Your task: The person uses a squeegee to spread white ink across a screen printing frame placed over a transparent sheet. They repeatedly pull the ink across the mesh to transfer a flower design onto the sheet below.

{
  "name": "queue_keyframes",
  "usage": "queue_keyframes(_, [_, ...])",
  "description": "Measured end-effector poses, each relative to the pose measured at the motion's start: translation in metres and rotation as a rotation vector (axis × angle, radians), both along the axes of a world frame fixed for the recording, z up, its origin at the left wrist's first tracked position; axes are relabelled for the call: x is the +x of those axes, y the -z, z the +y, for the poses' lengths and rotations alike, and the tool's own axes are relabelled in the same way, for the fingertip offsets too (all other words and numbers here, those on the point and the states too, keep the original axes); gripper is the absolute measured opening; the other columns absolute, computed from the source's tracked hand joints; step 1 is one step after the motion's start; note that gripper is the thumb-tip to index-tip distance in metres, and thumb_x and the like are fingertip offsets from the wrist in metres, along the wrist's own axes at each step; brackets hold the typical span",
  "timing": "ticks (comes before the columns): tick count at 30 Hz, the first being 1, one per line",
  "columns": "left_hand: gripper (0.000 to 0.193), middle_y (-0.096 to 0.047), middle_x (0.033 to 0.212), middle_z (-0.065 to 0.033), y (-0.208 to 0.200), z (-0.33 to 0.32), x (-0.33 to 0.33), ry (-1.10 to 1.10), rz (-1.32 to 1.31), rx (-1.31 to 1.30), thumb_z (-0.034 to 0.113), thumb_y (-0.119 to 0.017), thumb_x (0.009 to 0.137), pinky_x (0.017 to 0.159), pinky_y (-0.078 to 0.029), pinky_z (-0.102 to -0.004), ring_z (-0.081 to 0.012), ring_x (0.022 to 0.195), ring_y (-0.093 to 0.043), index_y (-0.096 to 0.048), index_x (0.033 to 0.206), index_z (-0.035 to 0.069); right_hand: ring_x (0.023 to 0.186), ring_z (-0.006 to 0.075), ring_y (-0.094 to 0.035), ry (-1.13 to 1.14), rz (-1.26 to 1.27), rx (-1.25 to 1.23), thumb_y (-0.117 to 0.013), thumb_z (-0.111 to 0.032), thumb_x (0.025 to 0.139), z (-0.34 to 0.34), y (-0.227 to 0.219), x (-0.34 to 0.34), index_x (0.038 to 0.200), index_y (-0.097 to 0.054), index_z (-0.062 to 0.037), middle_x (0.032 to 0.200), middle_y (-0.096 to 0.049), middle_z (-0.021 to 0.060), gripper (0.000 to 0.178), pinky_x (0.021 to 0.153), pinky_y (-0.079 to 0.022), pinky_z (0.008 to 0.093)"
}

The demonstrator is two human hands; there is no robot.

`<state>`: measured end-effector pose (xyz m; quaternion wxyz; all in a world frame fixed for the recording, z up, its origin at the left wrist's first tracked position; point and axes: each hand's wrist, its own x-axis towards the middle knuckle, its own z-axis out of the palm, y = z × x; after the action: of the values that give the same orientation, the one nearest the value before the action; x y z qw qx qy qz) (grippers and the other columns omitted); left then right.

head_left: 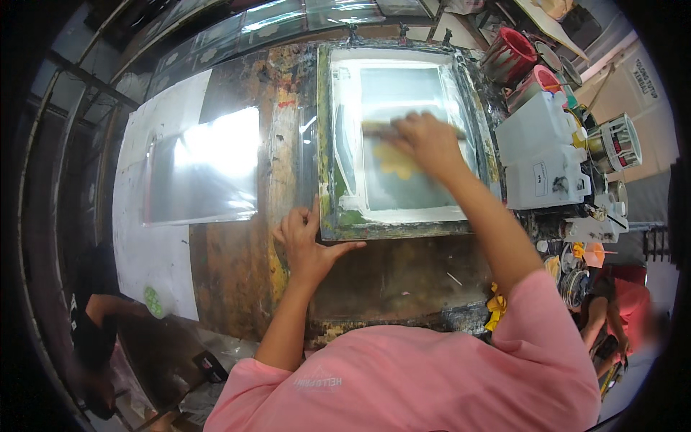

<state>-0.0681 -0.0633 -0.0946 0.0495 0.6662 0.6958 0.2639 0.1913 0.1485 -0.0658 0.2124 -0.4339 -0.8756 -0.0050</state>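
Note:
A screen-printing frame (326, 155) with paint-stained edges lies on the worktable in front of me. My right hand (430, 140), slightly blurred, grips a squeegee (376, 130) from above and holds it across the mesh. Just below the squeegee a yellow flower-like shape (394, 161) shows on the pale mesh. At the near left corner of the frame is my left hand (306, 248), its thumb along the front edge and its fingers against the left side. My right palm and fingers hide the squeegee's middle.
Left of the frame, clear plastic sheets (205, 173) lie shiny on white paper (137, 187). White jerrycans (543, 180) and a red paint bucket (509, 54) line the right side. Hinge clamps (404, 32) stand at the far edge. Other people (632, 309) are at the lower right and lower left.

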Motion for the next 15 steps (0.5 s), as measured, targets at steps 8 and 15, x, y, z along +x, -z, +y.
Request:
queue_keyframes(8, [0.124, -0.064, 0.107, -0.0088, -0.005, -0.012, 0.019, -0.033, -0.382, 0.032, 0.069, -0.094, 0.058, 0.101, -0.033, -0.0464, -0.0280, 0.103, -0.054, -0.055, 0.156, 0.004, 0.099, 0.0357, -0.073, -0.046, -0.165, -0.233, -0.062, -0.065, 0.098, 0.165, -0.060, -0.002, 0.107, -0.076, -0.0118, 0.098, -0.076, 0.0122, 0.055, 0.081, -0.057, 0.0505])
queue_keyframes(15, [0.124, -0.067, 0.105, -0.0092, 0.009, -0.007, 0.020, -0.006, -0.356, 0.156, 0.062, -0.094, 0.066, 0.095, -0.040, -0.0439, -0.0298, 0.099, -0.054, -0.046, 0.160, -0.002, 0.097, 0.0330, -0.071, 0.010, -0.120, 0.091, -0.065, -0.057, 0.099, 0.143, -0.019, -0.008, 0.111, -0.073, -0.0156, 0.098, -0.070, 0.0092, 0.043, 0.077, -0.057, 0.0495])
